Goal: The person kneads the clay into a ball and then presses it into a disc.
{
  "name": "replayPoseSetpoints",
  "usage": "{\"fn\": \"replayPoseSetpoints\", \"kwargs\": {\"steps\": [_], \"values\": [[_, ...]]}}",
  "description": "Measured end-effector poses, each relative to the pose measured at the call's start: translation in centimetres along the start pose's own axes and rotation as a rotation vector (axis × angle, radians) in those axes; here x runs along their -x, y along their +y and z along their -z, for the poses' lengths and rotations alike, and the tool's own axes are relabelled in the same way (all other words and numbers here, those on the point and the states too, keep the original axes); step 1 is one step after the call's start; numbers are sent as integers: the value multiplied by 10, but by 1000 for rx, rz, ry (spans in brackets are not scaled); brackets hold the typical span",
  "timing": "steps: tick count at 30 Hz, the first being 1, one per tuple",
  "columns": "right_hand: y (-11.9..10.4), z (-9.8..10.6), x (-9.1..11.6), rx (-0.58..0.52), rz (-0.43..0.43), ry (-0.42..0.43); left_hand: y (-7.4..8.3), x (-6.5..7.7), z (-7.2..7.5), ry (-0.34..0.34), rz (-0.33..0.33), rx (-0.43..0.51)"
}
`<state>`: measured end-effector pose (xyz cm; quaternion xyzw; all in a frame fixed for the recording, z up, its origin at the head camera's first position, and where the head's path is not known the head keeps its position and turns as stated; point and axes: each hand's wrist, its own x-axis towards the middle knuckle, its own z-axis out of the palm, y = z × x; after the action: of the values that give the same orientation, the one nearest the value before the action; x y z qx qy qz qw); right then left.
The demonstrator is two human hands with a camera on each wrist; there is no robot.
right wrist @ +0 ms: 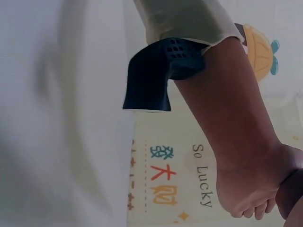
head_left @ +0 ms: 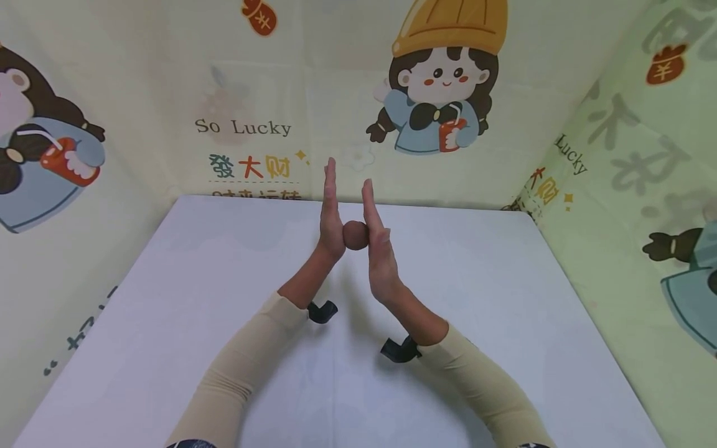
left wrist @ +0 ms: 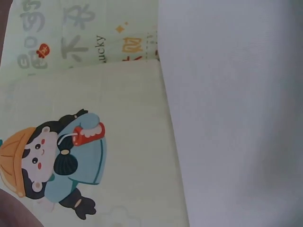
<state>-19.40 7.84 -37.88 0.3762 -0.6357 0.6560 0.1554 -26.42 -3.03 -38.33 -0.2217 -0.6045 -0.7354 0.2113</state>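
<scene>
A small brown ball (head_left: pixel 355 236) is held between the two palms above the table, near its far side. From the left, my left hand (head_left: pixel 333 218) presses against it with straight fingers pointing up. My right hand (head_left: pixel 383 252) touches it from the other side, its fingers also straight and upright. In the right wrist view the left hand (right wrist: pixel 251 184) appears at the lower right, with part of the ball (right wrist: pixel 289 193) at the frame edge. The left wrist view shows only a brownish blurred shape in its lower left corner; I cannot tell what it is.
A white table (head_left: pixel 269 249) spreads under the arms. Behind it and at both sides hang pale cloths (head_left: pixel 336 112) printed with cartoon figures and lettering. Black curved mounts, one at the left wrist (head_left: pixel 322 312) and one at the right wrist (head_left: pixel 400 350), stick out below the sleeves.
</scene>
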Motion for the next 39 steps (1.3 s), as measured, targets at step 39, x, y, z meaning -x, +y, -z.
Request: {"fn": "replayPoseSetpoints", "kwargs": {"steps": [39], "values": [[-4, 36, -31, 55, 64, 149, 18, 56, -33, -296, -114, 37]]}}
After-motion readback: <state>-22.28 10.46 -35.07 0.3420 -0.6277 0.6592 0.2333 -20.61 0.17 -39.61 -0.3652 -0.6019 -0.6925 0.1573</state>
